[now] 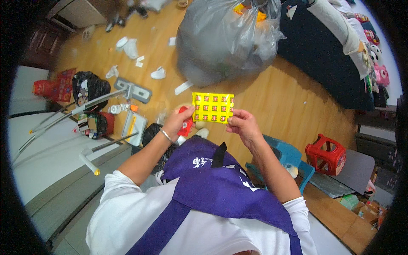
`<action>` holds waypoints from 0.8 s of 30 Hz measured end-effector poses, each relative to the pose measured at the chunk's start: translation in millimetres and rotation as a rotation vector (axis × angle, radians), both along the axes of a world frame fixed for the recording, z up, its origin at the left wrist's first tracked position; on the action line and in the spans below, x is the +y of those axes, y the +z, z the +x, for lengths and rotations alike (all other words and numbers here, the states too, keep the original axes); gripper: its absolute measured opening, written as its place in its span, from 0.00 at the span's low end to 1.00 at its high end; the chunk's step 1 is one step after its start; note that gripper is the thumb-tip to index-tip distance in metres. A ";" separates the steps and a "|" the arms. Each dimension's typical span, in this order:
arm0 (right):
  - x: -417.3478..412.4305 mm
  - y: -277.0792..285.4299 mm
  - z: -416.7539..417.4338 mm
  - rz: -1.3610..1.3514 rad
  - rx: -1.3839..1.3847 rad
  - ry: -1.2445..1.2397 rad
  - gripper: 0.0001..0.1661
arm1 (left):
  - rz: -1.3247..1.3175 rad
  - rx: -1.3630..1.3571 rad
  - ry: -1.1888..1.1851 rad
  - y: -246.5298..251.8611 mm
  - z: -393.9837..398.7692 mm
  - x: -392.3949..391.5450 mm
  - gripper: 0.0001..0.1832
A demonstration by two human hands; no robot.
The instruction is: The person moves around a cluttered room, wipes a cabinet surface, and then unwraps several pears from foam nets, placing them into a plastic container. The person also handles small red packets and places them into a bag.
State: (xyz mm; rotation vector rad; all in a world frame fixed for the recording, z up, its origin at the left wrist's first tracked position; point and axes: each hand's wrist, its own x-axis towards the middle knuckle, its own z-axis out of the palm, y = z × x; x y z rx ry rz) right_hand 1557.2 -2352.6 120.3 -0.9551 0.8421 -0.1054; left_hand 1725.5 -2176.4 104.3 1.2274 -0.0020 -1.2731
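Observation:
Stretched between both hands is a flat yellow packet [213,108] printed with rows of small red and green pictures. My left hand [179,120] pinches its left edge and also grips a red packet [185,128], part of which the fingers hide. With thumb and fingertips, my right hand [244,125] holds the lower right corner of the yellow packet. Both packets are above the wooden floor [274,95], in front of the purple apron [216,191] I wear.
A large grey plastic bag [216,41] stands ahead. Scattered litter, including a white wrapper [130,47], lies left of it. A flat mop [132,91] and a black bag [89,87] are at left. A blue chair [283,149] and a red stool [325,155] stand at right, near a dark-covered bed [318,57].

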 end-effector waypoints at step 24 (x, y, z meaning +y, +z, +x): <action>-3.2 12.6 22.3 0.043 0.027 -0.057 0.20 | -0.188 0.334 0.350 -74.8 65.3 -8.9 0.13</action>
